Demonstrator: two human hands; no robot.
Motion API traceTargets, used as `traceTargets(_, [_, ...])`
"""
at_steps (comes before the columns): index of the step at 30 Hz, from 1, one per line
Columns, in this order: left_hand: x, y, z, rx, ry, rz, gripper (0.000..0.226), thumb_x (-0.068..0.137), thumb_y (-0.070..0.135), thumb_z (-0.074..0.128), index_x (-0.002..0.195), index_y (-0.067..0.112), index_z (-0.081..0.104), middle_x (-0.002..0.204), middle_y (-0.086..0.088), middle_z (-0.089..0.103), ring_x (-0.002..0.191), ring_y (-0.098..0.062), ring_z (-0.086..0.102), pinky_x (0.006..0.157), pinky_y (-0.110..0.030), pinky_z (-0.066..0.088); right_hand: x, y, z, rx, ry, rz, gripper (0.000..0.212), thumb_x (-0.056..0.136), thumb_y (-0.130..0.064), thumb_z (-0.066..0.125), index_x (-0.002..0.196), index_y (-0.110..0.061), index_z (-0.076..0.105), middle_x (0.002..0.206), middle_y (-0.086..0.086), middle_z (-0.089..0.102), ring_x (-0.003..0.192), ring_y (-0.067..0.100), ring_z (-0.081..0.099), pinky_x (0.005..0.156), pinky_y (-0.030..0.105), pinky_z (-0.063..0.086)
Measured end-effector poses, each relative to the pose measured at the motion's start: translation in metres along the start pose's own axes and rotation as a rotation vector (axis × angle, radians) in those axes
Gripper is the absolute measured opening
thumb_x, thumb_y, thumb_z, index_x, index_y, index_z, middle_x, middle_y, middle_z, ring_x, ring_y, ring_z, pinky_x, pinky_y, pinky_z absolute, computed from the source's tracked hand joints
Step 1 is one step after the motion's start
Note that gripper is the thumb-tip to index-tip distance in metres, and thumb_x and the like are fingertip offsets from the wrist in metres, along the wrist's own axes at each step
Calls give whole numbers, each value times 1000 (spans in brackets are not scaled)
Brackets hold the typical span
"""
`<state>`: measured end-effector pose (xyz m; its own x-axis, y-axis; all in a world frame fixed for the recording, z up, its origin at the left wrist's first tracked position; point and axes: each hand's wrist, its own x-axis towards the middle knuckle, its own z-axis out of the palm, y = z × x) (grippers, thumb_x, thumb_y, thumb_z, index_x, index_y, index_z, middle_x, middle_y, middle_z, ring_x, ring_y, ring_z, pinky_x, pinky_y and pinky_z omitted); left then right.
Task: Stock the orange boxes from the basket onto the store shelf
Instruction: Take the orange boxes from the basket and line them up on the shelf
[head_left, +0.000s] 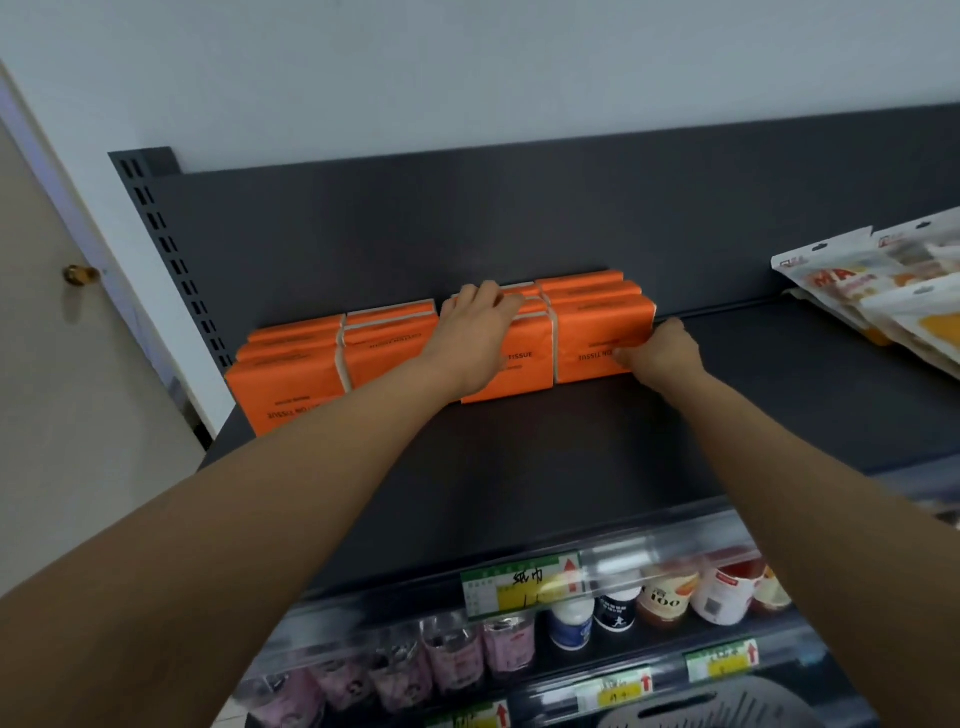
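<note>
Several orange tissue boxes stand in a row at the back of the dark top shelf (571, 457). The leftmost stack (283, 384) sits at the shelf's left end, a second stack (389, 345) beside it. My left hand (480, 325) lies flat over the top of the third stack (524, 371), fingers spread across it. My right hand (662, 351) presses against the lower right corner of the rightmost stack (597, 332), fingers curled on its front face. The grey basket (727, 709) shows only its rim at the bottom edge.
Snack pouches (883, 291) lie on the shelf's right end. Bare shelf stretches between them and the orange boxes. Below, bottles (665, 597) and pink packs (452, 654) fill lower shelves behind price tags (519, 582). A door (78, 322) stands at the left.
</note>
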<state>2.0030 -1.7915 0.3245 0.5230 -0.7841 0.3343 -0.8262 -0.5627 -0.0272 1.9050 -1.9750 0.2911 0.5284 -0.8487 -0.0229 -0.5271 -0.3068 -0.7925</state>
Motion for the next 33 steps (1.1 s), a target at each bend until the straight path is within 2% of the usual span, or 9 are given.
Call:
traceTargets(6, [-40, 3, -22, -110, 56, 46, 51, 87, 14, 59, 136, 17, 45, 132, -6, 43, 124, -26, 37, 106, -37, 31, -42, -2, 0, -57, 172, -15, 51, 87, -16, 58, 130, 0, 37, 136, 22, 44, 125, 40, 44, 100, 49, 44])
traceTargets(14, [-110, 34, -37, -279, 72, 181, 35, 85, 12, 59, 120, 14, 60, 123, -9, 55, 119, -29, 44, 103, -38, 35, -135, 6, -13, -63, 193, -237, 33, 88, -15, 56, 119, -3, 59, 123, 17, 60, 115, 34, 55, 92, 36, 45])
traceTargets(18, [-156, 61, -36, -388, 57, 279, 31, 87, 9, 56, 117, 13, 61, 120, -10, 56, 116, -29, 45, 99, -38, 36, -202, 31, -25, -69, 215, -248, 27, 89, -10, 55, 114, -5, 65, 117, 13, 66, 111, 28, 60, 90, 30, 46])
traceTargets(23, [-213, 107, -15, -495, -14, 363, 30, 85, 6, 55, 113, 11, 65, 115, -13, 59, 110, -33, 49, 93, -40, 40, -273, 91, -39, -85, 245, -123, 27, 91, -7, 51, 115, -8, 65, 113, 11, 68, 95, 25, 65, 78, 28, 51])
traceTargets(25, [-234, 124, -3, -522, -76, 401, 28, 85, 5, 56, 112, 9, 65, 115, -14, 60, 111, -32, 51, 92, -36, 40, -296, 117, -46, -121, 224, -60, 27, 91, -6, 52, 113, -8, 65, 112, 11, 68, 92, 23, 62, 75, 25, 45])
traceTargets(27, [-251, 138, 12, -545, -180, 434, 28, 86, 5, 57, 113, 7, 64, 118, -14, 60, 112, -31, 53, 92, -35, 42, -313, 144, -51, -182, 172, 29, 29, 90, -8, 52, 116, -10, 66, 118, 12, 66, 101, 26, 62, 76, 24, 43])
traceTargets(29, [-264, 151, 26, -569, -311, 451, 28, 87, 6, 58, 114, 6, 64, 120, -15, 58, 111, -29, 55, 92, -35, 44, -329, 169, -54, -228, 107, 122, 30, 90, -9, 51, 116, -9, 67, 121, 13, 65, 110, 29, 61, 85, 28, 48])
traceTargets(31, [-273, 161, 40, -566, -419, 451, 27, 89, 7, 58, 116, 6, 63, 120, -15, 57, 110, -28, 55, 90, -32, 43, -342, 192, -55, -251, 18, 211, 29, 93, -7, 47, 115, -3, 66, 123, 16, 64, 112, 31, 60, 90, 32, 49])
traceTargets(33, [-280, 169, 53, -569, -493, 437, 28, 89, 7, 59, 116, 7, 63, 121, -14, 58, 110, -26, 55, 88, -29, 42, -353, 210, -56, -312, -80, 286, 30, 95, -7, 45, 117, 1, 64, 124, 17, 62, 108, 30, 60, 86, 28, 49])
